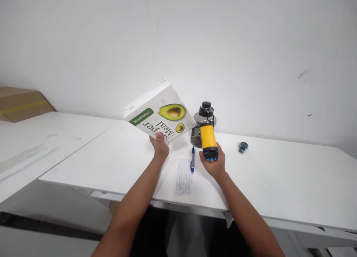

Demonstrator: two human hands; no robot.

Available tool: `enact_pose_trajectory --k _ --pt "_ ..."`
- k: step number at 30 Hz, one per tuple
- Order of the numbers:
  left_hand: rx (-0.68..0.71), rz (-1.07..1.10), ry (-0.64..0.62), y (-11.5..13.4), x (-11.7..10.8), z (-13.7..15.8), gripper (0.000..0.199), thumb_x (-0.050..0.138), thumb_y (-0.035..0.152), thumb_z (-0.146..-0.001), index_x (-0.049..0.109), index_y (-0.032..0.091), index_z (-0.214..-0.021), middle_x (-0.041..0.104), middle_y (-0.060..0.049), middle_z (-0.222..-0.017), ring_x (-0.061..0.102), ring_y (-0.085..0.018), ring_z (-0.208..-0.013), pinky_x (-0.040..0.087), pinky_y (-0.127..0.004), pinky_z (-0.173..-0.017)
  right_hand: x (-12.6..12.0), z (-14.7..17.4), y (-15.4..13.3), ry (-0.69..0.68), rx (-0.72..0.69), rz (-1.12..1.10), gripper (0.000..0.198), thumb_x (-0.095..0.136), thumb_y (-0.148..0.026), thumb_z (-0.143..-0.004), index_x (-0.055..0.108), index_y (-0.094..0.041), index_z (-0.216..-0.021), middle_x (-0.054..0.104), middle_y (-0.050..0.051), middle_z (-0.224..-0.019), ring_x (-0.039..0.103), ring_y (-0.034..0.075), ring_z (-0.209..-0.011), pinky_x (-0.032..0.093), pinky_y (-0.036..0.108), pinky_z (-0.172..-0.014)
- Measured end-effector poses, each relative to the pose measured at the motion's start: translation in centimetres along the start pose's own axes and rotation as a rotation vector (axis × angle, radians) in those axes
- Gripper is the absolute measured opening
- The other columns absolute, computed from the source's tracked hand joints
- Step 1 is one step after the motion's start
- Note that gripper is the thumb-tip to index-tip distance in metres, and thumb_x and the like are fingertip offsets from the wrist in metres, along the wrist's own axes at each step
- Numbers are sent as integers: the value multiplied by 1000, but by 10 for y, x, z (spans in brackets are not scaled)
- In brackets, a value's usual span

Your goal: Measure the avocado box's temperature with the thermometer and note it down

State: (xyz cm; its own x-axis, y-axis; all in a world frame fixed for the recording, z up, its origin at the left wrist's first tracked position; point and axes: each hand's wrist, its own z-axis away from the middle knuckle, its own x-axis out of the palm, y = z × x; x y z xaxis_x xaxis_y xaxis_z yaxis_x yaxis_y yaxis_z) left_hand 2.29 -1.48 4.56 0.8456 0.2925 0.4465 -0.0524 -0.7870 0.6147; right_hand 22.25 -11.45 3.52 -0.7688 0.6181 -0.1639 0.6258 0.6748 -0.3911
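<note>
My left hand [160,147] is closed on the lower edge of a white cardboard box [153,117], its thumb across the printed front. The box is tilted above the table and shows green lettering and two avocado pictures. In my right hand [216,164] is a yellow-and-black device [208,138] with blue spots on its near end; its exact kind is unclear. Behind the device stands a dark see-through water bottle [205,116], partly hidden by it. Between my hands, a blue pen [192,160] lies beside handwriting on a sheet of paper [182,179].
A small teal-and-black object, maybe a wristwatch [243,147], lies on the white table [284,179] to the right. At the far left sits a brown carton [23,102] with yellow tape. The white wall [251,56] rises behind the table.
</note>
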Motion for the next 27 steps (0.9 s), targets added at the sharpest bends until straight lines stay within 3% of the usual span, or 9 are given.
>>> enact_pose_trajectory --k 5,10,22,27 --pt "70 44 -220 6 1 7 79 55 74 -77 43 22 -137 60 -14 -123 59 -29 -118 51 -42 -97 4 5 -19 -162 -19 -132 38 70 -28 -76 58 -22 -112 61 2 -82 60 18 -65 53 31 -57" --pt "120 -6 -339 2 -4 7 73 60 70 -76 50 20 -128 63 -11 -105 65 -25 -96 54 -42 -85 -1 -3 -17 -183 4 -124 31 70 -27 -76 59 -22 -105 61 3 -82 60 19 -67 52 32 -59" --pt "180 -85 -365 0 -8 8 71 60 72 -75 51 20 -123 62 -11 -103 64 -26 -94 54 -41 -77 -6 -9 -9 -216 -29 -53 31 66 -36 -81 58 -22 -108 60 3 -78 58 19 -64 49 31 -54" --pt "176 -134 -385 0 -12 4 83 60 77 -70 49 19 -129 61 -14 -113 63 -30 -104 54 -44 -85 -11 -13 -3 -245 -52 15 37 66 -40 -79 57 -23 -112 62 4 -80 60 21 -67 51 33 -56"
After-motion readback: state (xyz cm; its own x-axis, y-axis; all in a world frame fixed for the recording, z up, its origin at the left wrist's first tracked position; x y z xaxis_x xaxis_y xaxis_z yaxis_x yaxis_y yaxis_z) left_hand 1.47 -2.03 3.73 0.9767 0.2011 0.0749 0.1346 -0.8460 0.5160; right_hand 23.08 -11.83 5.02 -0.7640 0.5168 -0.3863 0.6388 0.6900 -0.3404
